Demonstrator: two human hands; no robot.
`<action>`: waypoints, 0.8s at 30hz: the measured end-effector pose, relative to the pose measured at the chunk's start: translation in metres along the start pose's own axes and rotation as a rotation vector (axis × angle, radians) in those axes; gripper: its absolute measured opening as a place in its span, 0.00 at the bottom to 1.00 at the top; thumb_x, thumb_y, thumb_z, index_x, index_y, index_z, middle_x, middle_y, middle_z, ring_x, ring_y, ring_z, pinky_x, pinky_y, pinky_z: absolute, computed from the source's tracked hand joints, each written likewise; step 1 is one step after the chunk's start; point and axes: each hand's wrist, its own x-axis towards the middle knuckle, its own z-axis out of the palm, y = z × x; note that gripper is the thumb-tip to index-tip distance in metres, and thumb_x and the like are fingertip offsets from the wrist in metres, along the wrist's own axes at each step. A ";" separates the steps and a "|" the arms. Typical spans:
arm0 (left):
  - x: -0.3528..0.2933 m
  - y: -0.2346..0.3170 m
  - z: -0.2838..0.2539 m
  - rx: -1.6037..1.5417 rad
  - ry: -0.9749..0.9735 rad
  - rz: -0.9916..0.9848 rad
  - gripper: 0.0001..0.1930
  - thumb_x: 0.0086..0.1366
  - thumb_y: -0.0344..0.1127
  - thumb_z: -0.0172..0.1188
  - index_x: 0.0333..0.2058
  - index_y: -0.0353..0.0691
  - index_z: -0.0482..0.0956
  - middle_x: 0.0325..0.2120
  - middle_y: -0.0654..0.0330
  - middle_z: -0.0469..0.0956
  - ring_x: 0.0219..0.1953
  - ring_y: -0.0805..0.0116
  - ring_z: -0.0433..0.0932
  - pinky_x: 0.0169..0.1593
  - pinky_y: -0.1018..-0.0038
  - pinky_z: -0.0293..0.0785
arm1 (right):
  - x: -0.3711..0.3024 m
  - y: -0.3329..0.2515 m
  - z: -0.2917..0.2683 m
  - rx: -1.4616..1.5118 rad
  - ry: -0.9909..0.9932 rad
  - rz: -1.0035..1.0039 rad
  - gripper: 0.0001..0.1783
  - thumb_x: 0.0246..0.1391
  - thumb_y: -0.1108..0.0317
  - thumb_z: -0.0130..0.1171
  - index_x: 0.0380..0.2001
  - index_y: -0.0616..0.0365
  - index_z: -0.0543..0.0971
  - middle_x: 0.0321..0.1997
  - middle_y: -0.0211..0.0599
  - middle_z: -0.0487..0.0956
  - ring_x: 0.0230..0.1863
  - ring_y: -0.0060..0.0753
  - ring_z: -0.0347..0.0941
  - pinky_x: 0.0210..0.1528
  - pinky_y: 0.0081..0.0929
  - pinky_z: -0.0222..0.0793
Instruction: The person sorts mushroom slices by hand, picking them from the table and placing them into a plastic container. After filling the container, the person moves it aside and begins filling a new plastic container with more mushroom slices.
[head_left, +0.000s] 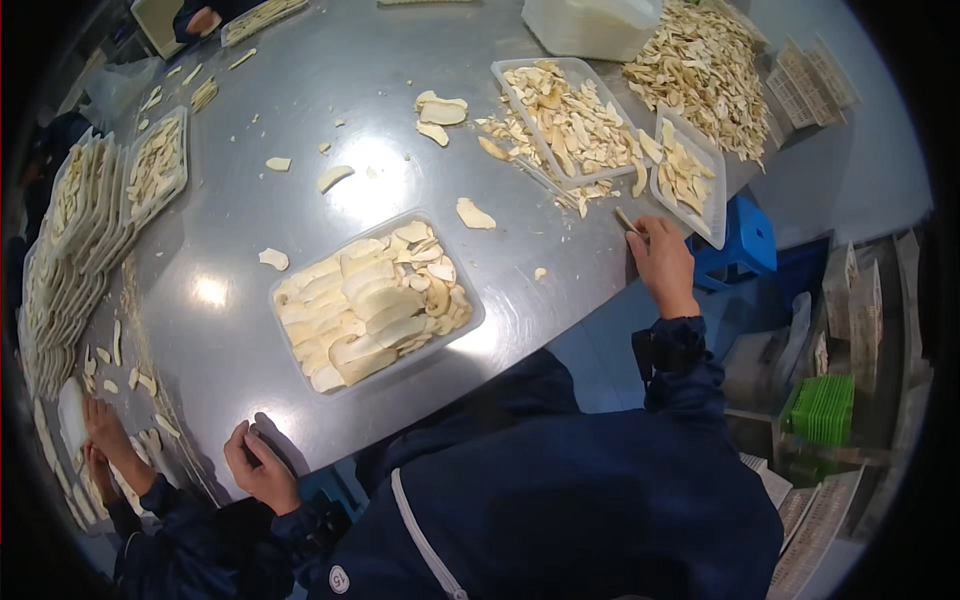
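Directly in front of me, a clear plastic tray holds pale dried mushroom slices, overlapped in rows on the left and more jumbled on the right. My left hand rests at the table's near edge, left of that tray, fingers loosely bent and apart with nothing visible in them. At the right edge of the table, my right hand pinches a narrow brownish mushroom slice. Just beyond it stands a small tray of slices. A larger tray of broken slices lies behind to the left.
A big heap of slices covers the far right, beside a white tub. Stacked filled trays line the left side. A co-worker's hands hold something white at lower left. A blue stool stands below the right edge.
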 end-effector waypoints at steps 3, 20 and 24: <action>-0.001 0.000 -0.001 -0.013 -0.006 -0.019 0.09 0.73 0.27 0.53 0.46 0.30 0.79 0.40 0.54 0.79 0.41 0.65 0.79 0.49 0.72 0.75 | 0.003 -0.006 0.004 0.015 -0.109 0.003 0.15 0.60 0.59 0.62 0.47 0.53 0.82 0.39 0.38 0.82 0.40 0.44 0.81 0.42 0.40 0.76; 0.000 0.000 0.000 -0.005 0.005 -0.013 0.09 0.71 0.26 0.54 0.45 0.31 0.80 0.40 0.53 0.80 0.42 0.61 0.79 0.47 0.70 0.75 | -0.003 -0.078 0.007 0.607 -0.424 -0.153 0.13 0.64 0.69 0.57 0.49 0.58 0.83 0.39 0.38 0.85 0.36 0.33 0.82 0.40 0.27 0.75; -0.001 -0.002 -0.001 0.022 -0.002 0.025 0.09 0.74 0.27 0.53 0.46 0.30 0.79 0.41 0.56 0.80 0.42 0.68 0.78 0.48 0.75 0.74 | -0.009 -0.088 0.003 0.386 -0.144 -0.575 0.13 0.56 0.63 0.65 0.44 0.51 0.85 0.43 0.36 0.83 0.43 0.46 0.79 0.43 0.38 0.76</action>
